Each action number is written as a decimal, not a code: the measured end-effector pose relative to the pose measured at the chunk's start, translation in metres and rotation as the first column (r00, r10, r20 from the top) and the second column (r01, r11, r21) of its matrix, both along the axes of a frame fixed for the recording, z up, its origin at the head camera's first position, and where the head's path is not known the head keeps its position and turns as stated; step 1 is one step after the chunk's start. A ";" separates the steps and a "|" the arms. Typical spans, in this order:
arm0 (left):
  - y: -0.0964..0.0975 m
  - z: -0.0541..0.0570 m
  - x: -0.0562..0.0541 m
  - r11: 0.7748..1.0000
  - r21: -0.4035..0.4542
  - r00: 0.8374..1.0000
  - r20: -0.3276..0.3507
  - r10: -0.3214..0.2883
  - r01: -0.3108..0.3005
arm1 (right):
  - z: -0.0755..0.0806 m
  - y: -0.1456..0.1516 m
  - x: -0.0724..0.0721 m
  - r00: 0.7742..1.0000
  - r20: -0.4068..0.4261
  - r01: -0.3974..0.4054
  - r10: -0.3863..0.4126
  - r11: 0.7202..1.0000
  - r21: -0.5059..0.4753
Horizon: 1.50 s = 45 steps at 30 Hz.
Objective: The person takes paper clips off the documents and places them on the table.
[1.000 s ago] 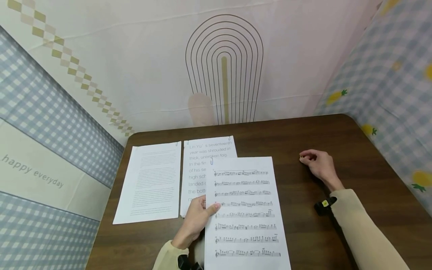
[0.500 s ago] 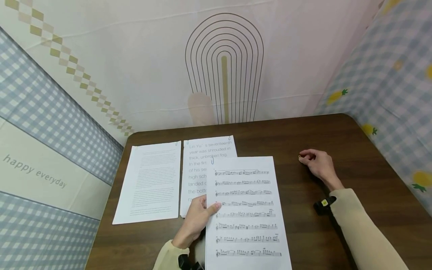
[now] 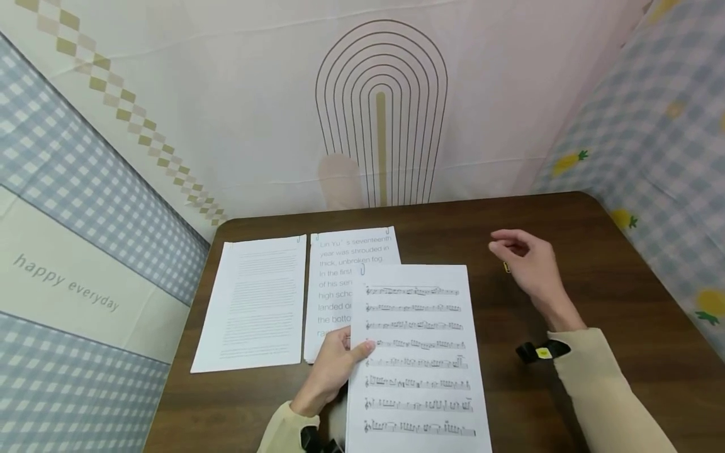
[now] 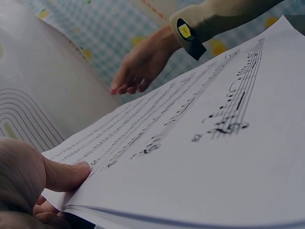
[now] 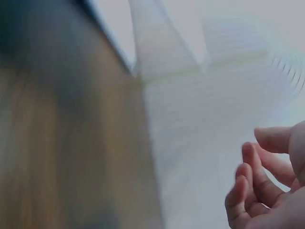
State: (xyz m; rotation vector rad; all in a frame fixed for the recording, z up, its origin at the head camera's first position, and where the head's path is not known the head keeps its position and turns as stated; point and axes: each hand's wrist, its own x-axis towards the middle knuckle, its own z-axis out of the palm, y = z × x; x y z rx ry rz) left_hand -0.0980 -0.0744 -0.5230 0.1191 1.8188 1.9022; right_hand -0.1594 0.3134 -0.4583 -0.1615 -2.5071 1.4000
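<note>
My left hand grips the left edge of a stack of sheet music, thumb on top and fingers underneath. A blue paper clip sits at the stack's top left corner. In the left wrist view the pages slant up and away from the thumb. My right hand is raised over the right part of the table, its fingers loosely bent. Just below its fingertips a small yellow paper clip shows on the wood. In the right wrist view nothing is between the right hand's fingers.
Two clipped stacks of text lie side by side at the left: a small-print stack and a large-print stack, partly covered by the sheet music. The brown table meets a white patterned cloth behind and a checked cloth at right.
My right hand has let go of the yellow paper clip and lifted off the table, leaving the clip below it. The left hand keeps its grip on the sheet music, which shifted slightly right.
</note>
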 end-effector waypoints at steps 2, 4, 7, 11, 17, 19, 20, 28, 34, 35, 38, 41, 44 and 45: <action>0.001 0.001 0.001 1.000 0.008 1.000 0.004 -0.007 0.007 | 0.012 -0.020 0.001 0.998 -0.003 -0.070 0.070 0.997 0.027; 0.001 0.001 0.001 1.000 0.014 1.000 0.006 -0.015 0.015 | 0.023 -0.040 0.001 0.988 0.019 -0.152 0.151 0.987 0.060; 0.002 0.001 0.002 1.000 0.022 1.000 0.003 -0.020 0.020 | 0.035 -0.069 -0.004 0.961 0.081 -0.272 0.265 0.958 0.094; 0.003 0.001 0.001 0.999 0.021 1.000 -0.004 -0.028 0.028 | 0.043 -0.102 -0.012 0.919 0.148 -0.385 0.366 0.913 0.133; 0.004 0.001 -0.001 0.998 0.031 0.998 -0.006 -0.057 0.057 | 0.039 -0.136 -0.022 0.889 0.153 -0.458 0.432 0.856 0.239; 0.004 0.000 -0.001 0.997 0.034 0.998 0.001 -0.063 0.062 | 0.035 -0.146 -0.025 0.876 0.160 -0.482 0.455 0.838 0.256; 0.005 0.000 0.000 0.997 0.036 0.998 0.004 -0.064 0.064 | 0.033 -0.150 -0.027 0.870 0.162 -0.494 0.467 0.829 0.262; 0.006 0.001 0.003 0.998 0.037 0.998 0.001 -0.057 0.057 | 0.020 -0.167 -0.032 0.852 0.141 -0.524 0.505 0.811 0.261; 0.007 0.002 0.004 0.998 0.039 0.998 0.003 -0.059 0.059 | 0.016 -0.172 -0.034 0.853 0.167 -0.521 0.494 0.825 0.218; 0.006 0.002 0.004 0.998 0.038 0.998 0.002 -0.057 0.057 | 0.016 -0.172 -0.034 0.853 0.173 -0.520 0.492 0.829 0.207; 0.006 0.001 0.005 0.998 0.035 0.999 -0.001 -0.049 0.049 | 0.015 -0.175 -0.035 0.853 0.186 -0.518 0.488 0.838 0.171; 0.005 0.000 0.006 0.998 0.039 0.999 0.001 -0.046 0.046 | 0.014 -0.177 -0.035 0.851 0.186 -0.519 0.492 0.843 0.142; 0.004 0.000 0.007 0.998 0.043 0.999 0.009 -0.046 0.045 | 0.012 -0.178 -0.035 0.849 0.186 -0.520 0.494 0.844 0.131; 0.004 0.000 0.007 0.998 0.044 0.999 0.014 -0.045 0.045 | 0.011 -0.178 -0.035 0.849 0.186 -0.520 0.494 0.844 0.131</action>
